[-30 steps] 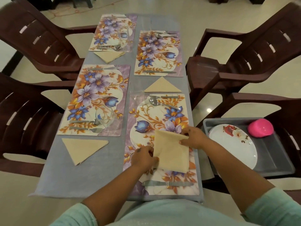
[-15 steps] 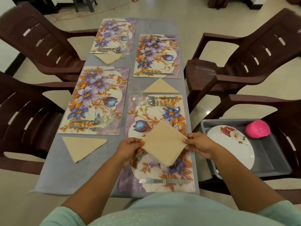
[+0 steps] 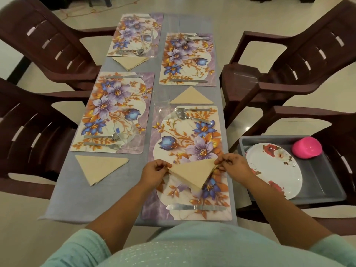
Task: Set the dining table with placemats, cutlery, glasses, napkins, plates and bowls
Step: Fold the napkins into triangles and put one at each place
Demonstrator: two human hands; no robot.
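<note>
Both hands held a folded beige napkin over the nearest placemat.

The left hand (image 3: 154, 173) and right hand (image 3: 232, 166) each had their grip pinched together on a corner of the triangular napkin (image 3: 192, 175), its point toward 6 o'clock, above the near right placemat (image 3: 189, 143). A knife (image 3: 194, 207) lay at that mat's 6 o'clock edge, a spoon (image 3: 185, 116) and fork (image 3: 192, 109) at 12. At 3 o'clock a gray tray (image 3: 317, 182) on a chair carried a floral plate (image 3: 273, 170) and pink bowl (image 3: 306, 147). At 9 o'clock another folded napkin (image 3: 100, 167) lay on the tabletop (image 3: 123, 191), with three more set placemats farther toward 12.
</note>
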